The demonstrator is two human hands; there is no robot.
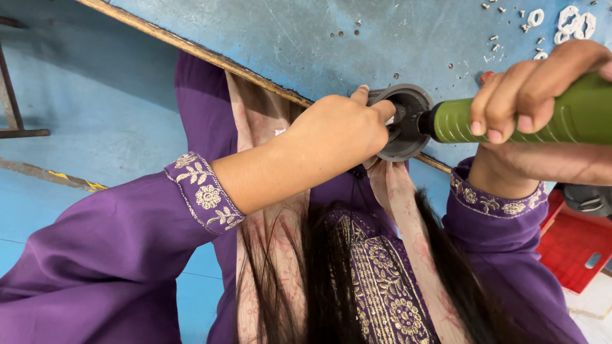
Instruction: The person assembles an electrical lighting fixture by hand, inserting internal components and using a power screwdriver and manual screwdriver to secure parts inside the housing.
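Note:
My left hand (338, 130) grips a grey round plastic part (408, 121) and presses it against the edge of the blue table (357, 38). In my right hand (535, 89) is a green electric screwdriver (510, 118), held sideways. Its black nose points left into the hollow middle of the grey part. The driver's tip is hidden inside the part, behind my left fingers. Both arms wear purple sleeves with gold embroidered cuffs.
Small screws (494, 41) and white plastic pieces (574, 22) lie scattered on the table at the top right. A red crate (574, 245) with a grey part (590, 199) sits at the lower right. A dark metal frame (13, 108) stands on the blue floor at left.

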